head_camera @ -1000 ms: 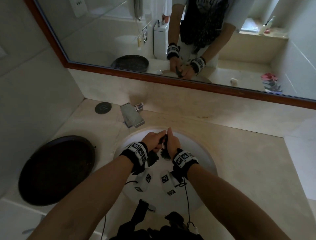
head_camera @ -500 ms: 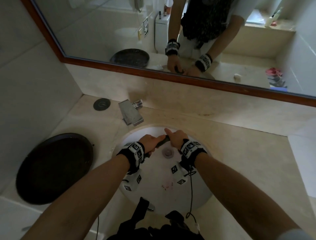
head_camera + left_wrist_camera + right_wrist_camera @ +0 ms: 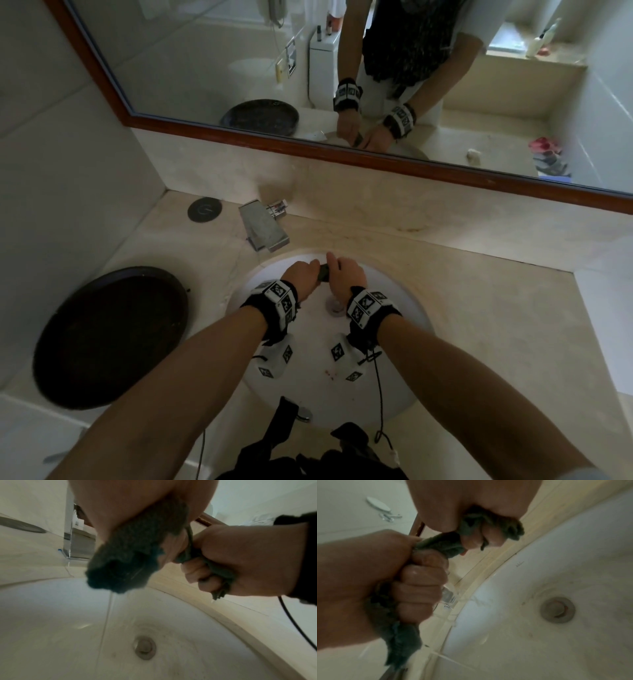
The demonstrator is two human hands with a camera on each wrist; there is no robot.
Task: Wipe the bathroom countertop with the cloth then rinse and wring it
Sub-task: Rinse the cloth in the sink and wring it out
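A dark grey-green cloth point(image 3: 323, 272) is twisted into a short rope between both fists over the white sink point(image 3: 404, 308). My left hand point(image 3: 301, 274) grips one end and my right hand point(image 3: 344, 275) grips the other. In the left wrist view the cloth point(image 3: 137, 545) bulges out below my left palm, and a thin stream of water runs from it into the sink point(image 3: 51, 628); the right hand point(image 3: 231, 566) squeezes the far end. In the right wrist view the cloth point(image 3: 443, 545) spans from my right hand point(image 3: 479, 524) to the left hand point(image 3: 402, 581).
A chrome tap point(image 3: 265, 229) stands at the back left of the basin, with a round black disc point(image 3: 204, 209) beside it. A large dark round tray point(image 3: 109, 335) lies on the beige countertop point(image 3: 496, 325) at left. The drain point(image 3: 334, 306) sits under the hands. A mirror point(image 3: 342, 68) hangs behind.
The hands went from upright, side by side with the cloth hanging between them, to a horizontal twisting grip, then closed together again at the back of the basin. Water now runs out.
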